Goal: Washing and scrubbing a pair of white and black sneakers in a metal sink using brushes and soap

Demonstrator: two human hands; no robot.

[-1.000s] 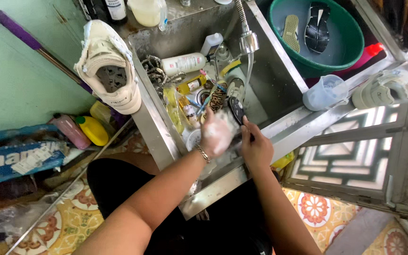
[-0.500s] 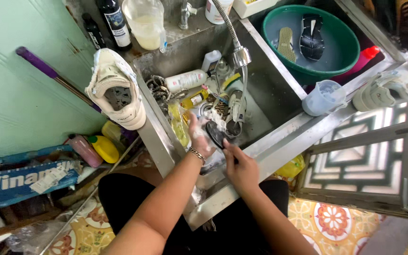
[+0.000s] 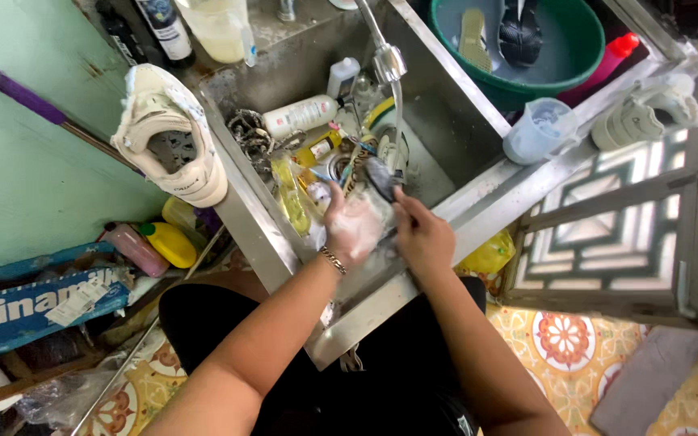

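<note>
Hands barely shifted, soapy left hand (image 3: pixel 355 226) cupping, right hand (image 3: pixel 422 234) fingers gripping dark brush (image 3: pixel 381 179) under faucet (image 3: pixel 389 64)

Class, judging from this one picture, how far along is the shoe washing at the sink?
Looks done: one white shoe sits on the sink edge. In hand: the soapy left hand and the right hand hold a dark item, hard to identify, under the tap. Left: an insole and a dark shoe lie in the green basin; white shoes wait on the ledge.

sink (image 3: pixel 478 190): brushed metal | basin (image 3: pixel 583 56): glossy green plastic | shoe (image 3: pixel 173 133): white cloth
</note>
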